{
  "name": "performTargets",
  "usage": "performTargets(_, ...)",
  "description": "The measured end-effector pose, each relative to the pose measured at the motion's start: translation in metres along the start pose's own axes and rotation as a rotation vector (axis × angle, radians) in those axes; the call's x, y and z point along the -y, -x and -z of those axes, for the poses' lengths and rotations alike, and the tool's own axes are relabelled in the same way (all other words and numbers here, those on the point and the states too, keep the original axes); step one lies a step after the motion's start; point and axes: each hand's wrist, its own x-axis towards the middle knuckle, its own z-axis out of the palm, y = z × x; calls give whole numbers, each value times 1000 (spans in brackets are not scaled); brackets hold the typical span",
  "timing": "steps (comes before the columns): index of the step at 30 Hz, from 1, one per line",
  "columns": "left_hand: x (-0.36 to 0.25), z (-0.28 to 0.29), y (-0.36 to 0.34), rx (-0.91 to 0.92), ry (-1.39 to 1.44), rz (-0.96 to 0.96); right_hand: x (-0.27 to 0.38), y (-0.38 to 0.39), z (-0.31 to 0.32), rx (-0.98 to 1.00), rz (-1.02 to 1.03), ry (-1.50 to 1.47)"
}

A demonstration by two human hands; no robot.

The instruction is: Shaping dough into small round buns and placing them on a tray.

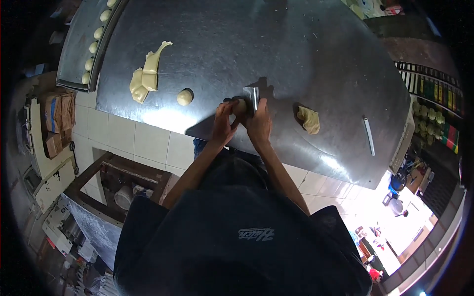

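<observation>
My left hand (224, 121) is closed around a small piece of pale dough (240, 106) near the table's front edge. Beside it, my right hand (259, 124) grips a metal dough scraper (255, 97), whose blade stands up above the fingers. To the left, a smooth dough ball (184, 97) rests on the dark metal table (217, 54). Farther left lies a larger cut slab of dough (149, 75) with a thin strip pulled out at its far end. A wrinkled dough lump (309, 120) sits to the right of my hands.
At the far left, a metal tray (74, 61) carries a row of several dough balls along its rim. A thin white rod (369, 136) lies on the table's right side. A wooden-framed cabinet (89, 172) stands below the table at left.
</observation>
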Motion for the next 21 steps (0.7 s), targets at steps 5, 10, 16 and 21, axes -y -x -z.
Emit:
performTargets(5,0,8,4,21,162,175,-16,-14,-19,-31,-37,-209)
performTargets(10,-22,48,13,-244,-15,471,-68,4,20,-245,-99,-384)
performTargets(16,-15,25,10,-383,-483,149,-138,11,105,-473,-90,-191)
performTargets(21,-14,-1,22,-358,-305,-167,-148,3,131,-338,-26,-307)
